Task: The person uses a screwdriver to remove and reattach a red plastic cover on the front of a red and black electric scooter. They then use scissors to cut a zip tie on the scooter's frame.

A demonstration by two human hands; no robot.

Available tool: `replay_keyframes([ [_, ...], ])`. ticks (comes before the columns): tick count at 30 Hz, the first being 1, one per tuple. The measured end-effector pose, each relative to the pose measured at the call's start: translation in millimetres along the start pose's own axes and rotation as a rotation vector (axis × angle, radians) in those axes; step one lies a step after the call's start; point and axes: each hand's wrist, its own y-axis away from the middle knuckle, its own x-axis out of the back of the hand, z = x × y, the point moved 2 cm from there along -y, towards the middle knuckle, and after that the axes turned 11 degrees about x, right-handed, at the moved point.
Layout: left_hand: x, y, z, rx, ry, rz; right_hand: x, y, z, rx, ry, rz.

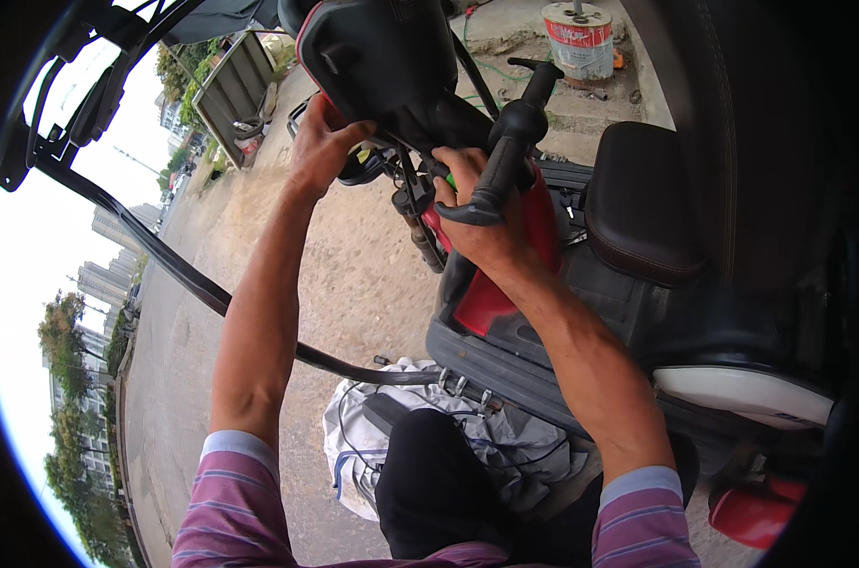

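Left hand at black cowl edge, can't tell grip; right hand holds green piece. Brace cowl, clear adjacent handlebar.

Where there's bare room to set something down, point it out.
Bare ground lies between the left forearm and the red-black vehicle, beyond the white sheet. Another free patch: the dark floorboard between the right forearm and the black cushion. Crowded: around the left hand and right hand near the handlebar, and on the sheet, where a dark oblong thing lies.
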Motion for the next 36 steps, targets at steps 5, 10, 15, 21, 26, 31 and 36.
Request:
replay_keyframes([
  [5, -1.3, -5.3, 1.1, -0.006, -0.015, -0.009, -11.2, -6.7, 13.4, -0.107, -0.114, 0.033],
  [10, 3.9, -2.1, -4.4, 0.011, -0.017, -0.007, -14.3, -3.5, -2.7, -0.205, -0.034, -0.071],
  [15, -4.0, 0.4, 9.1, -0.013, -0.064, 0.005, -11.0, -6.7, -1.0, -0.195, 0.008, -0.132],
  [21, 10.5, 16.6, 4.5, 0.030, -0.098, -0.061, -24.2, -0.3, -1.4, -0.206, 0.025, -0.125],
  [26, -15.0, 61.1, -14.4, 0.054, 0.042, 0.278, -22.0, -4.6, -8.3, -0.281, -0.017, -0.177],
  [31, -62.2, 70.2, -48.6, 0.200, 0.398, 0.207, -8.5, -15.5, -10.2, -0.283, 0.074, -0.216],
  [36, -64.9, 78.5, -47.4, 0.163, 0.495, 0.334, -13.1, -12.9, -14.8, -0.175, 0.137, -0.231],
])
